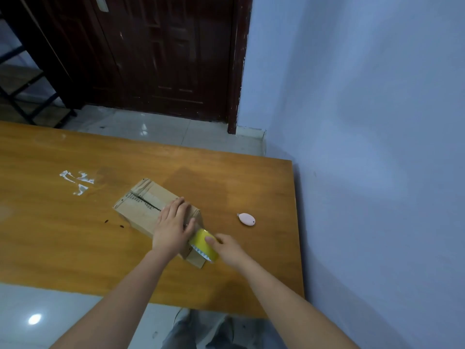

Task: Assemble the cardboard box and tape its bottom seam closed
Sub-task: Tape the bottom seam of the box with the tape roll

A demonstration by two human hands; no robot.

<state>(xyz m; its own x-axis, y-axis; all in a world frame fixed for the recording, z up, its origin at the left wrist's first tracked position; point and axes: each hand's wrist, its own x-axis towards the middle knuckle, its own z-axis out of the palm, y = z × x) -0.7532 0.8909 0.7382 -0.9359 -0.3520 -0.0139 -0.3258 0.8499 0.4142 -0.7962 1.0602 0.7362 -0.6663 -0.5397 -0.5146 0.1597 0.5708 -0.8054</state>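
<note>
Taping: the step in hand looks like the start of the seam strip, with 2 flaps folded shut on the box point(148, 210) and the tape point(204, 245) set at its near end.
Seam: a dark slit runs along the top of the box from its far end toward the left hand point(173, 222); the far part shows no fresh strip that I can make out.
Box: lies on the table point(75, 235), flaps up, long axis running away from the person; old tape scraps point(78, 181) sit well apart to its far left.
Left hand: lies flat on the near half of the box, fingers straight and together, thumb spread toward the tape, pressing the flaps down; it grips nothing.
Right hand point(227, 248): fingers curled round the yellow roll, thumb on its outer face, holding it against the near end of the box.
Tape end: whether it has already stuck to the cardboard is hidden by the hands.
Next move: likely calls for drawing the roll along the slit toward the far end while the left hand holds the flaps level, then smoothing the strip.
Cutter point(246, 219): a small pink one lies on the table right of the box, untouched, probably needed to sever the strip.
Risk: flaps may spring apart if pressure lifts.
</note>
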